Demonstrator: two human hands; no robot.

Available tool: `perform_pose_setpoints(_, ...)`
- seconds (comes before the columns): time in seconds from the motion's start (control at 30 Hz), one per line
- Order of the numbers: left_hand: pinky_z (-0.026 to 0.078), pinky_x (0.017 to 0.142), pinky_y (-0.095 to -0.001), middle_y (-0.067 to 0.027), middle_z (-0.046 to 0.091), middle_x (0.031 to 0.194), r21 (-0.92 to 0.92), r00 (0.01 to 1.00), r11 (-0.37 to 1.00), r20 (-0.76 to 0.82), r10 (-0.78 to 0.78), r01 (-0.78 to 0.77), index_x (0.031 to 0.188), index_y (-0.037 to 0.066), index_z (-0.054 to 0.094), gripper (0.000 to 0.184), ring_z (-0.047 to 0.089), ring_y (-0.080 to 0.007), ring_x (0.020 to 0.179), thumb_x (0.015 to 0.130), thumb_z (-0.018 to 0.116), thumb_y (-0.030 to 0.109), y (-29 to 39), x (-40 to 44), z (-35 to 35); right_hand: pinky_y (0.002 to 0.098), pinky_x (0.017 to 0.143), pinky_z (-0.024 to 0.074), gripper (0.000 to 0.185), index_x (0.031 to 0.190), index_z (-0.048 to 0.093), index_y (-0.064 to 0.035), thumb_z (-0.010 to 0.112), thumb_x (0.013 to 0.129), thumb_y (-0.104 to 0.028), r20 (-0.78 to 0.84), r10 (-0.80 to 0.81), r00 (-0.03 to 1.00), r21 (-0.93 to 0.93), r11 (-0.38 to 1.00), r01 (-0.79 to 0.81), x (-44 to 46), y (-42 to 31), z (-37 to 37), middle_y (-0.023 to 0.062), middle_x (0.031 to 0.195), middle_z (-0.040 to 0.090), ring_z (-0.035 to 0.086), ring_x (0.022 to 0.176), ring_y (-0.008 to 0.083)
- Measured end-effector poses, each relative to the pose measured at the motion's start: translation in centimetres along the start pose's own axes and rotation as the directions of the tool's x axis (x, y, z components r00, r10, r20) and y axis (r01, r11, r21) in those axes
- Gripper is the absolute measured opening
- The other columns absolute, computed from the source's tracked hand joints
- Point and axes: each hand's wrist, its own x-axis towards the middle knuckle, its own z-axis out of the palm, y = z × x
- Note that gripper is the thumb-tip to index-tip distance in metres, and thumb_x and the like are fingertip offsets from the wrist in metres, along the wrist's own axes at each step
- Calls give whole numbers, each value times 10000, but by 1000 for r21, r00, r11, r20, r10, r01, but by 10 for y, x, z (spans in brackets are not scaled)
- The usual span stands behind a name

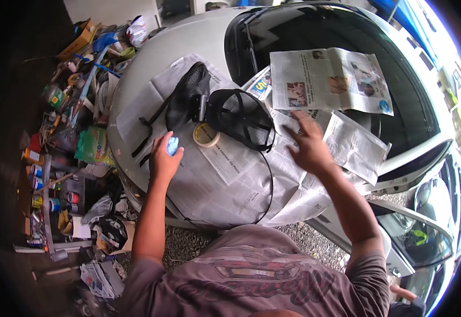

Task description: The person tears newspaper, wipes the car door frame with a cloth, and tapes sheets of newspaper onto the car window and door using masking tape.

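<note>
My left hand (164, 158) is closed around a small light-blue crumpled-looking thing (173, 146), whose kind I cannot make out. Just right of it a roll of masking tape (214, 142) lies flat on newspaper (241, 182) spread over the white car's hood. My right hand (311, 143) is slightly blurred, fingers apart and holding nothing, over or on the newspaper near the windshield. Between the hands and farther back sit a black cap (230, 108), its inside showing, and a black mesh bag (191, 84) with straps. A black cord (272, 182) curves down from the cap.
Another newspaper sheet (331, 79) covers part of the windshield (294, 29). A car door (341, 227) stands open at lower right, near another person's arm (404, 292). Paint cans (55, 205), a green bag (94, 145) and clutter crowd the left side. Gravel (315, 243) lies below.
</note>
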Motion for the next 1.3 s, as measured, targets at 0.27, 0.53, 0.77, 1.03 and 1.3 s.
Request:
perform_pose_setpoints(0.27,572,963,-471,-144,645,1333,3,978,990,160,136,-139,1298,139,746,458,677,-394,1174,854,826,215,26,-11,27,717,1254,265,253,1111,830,-147,635,963,-207,23,-280,960,-155,947,280,28,-35,57,181,1692,411,194,1653,397)
perform_pose_setpoints(0.53,569,961,-482,-137,626,1347,112,946,980,301,122,-162,1249,130,778,368,677,-389,1165,894,787,226,43,7,47,650,1214,362,384,1365,705,-145,638,1012,-279,18,-97,995,-247,964,98,56,5,37,153,1558,526,365,1553,419)
perform_pose_setpoints(0.77,570,945,-500,-134,629,1338,97,940,981,316,126,-165,1217,133,782,339,692,-398,1125,897,770,242,28,11,62,494,903,578,223,1164,667,-20,685,991,-158,-252,53,966,183,983,-7,84,36,-9,184,1224,695,695,1080,435)
perform_pose_setpoints(1.03,586,909,-470,-112,685,1242,11,959,981,214,186,-193,1215,105,769,381,712,-368,1097,875,806,272,31,22,37,512,872,545,179,1080,675,-29,680,990,-183,-355,124,926,320,947,-5,88,13,-47,192,1123,699,689,1013,454)
perform_pose_setpoints(1.3,579,925,-463,-162,702,1181,63,995,994,-49,90,-87,1259,46,732,474,699,-394,1078,856,841,271,26,44,-2,503,840,552,181,1040,678,-13,701,962,-175,-429,12,903,262,959,112,138,-26,-70,209,1019,707,702,974,447)
